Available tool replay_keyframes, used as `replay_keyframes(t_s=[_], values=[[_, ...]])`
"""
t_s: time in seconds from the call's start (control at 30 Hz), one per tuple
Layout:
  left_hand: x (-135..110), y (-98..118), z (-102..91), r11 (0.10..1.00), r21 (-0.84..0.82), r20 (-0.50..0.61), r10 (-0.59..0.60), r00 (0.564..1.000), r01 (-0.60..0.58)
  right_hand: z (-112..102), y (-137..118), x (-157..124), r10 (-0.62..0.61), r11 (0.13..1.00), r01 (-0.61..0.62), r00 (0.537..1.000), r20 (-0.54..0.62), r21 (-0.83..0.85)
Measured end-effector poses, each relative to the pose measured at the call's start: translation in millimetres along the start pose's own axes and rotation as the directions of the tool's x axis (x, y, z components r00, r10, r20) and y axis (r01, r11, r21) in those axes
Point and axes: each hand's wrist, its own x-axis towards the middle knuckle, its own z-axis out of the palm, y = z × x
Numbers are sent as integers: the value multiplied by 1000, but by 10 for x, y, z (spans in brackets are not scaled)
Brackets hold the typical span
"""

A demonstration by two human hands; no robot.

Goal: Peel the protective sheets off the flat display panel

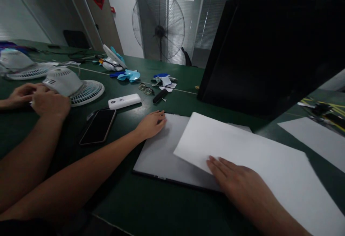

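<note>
While I watch:
Left hand [151, 123]: fingers flat, released, on grey panel's [159, 153] far-left corner.
Right hand [234, 182]: fingers spread flat, pressing white sheet [242, 153] lying across the panel.
Containers: none visible.

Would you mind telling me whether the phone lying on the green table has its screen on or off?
Off, as far as it shows: the phone lies flat, screen up, its glass uniformly black with no glow.

Bare forearms, no sleeves, left hand [151, 124], right hand [231, 178]
</note>
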Motion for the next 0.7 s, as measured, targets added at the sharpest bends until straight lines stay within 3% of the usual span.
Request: replay_keyframes(t_s=[0.07, 0.2, 0.43, 0.57, 0.63, 0.7], values=[[-2, -21, 10, 999, -35, -5, -4, 1000, 4, -47, -223, 148, -145, 989, 144, 987, -63, -18], [-16, -56, 37, 996, -71, -6, -49, 999, 48, -52, -427, 289, -162, 974, 174, 983, -88, 146], [-34, -94, 88, 997, -56, -7, -60, 998, 60, -142, -443, 314, -184, 904, 118, 975, 125, 411], [-32, -120, 96, 997, -31, -12, -73, 997, 73, -229, -344, 311, -308, 797, 212, 948, 78, 566], [-21, -132, 103, 993, -25, -15, -117, 993, 117, -200, -128, 281, -232, 802, 175, 972, 28, 570], [-6, -141, 111, 987, -18, -13, -158, 987, 158, -119, 253, 189, 10, 869, -17, 1000, 17, 494]])
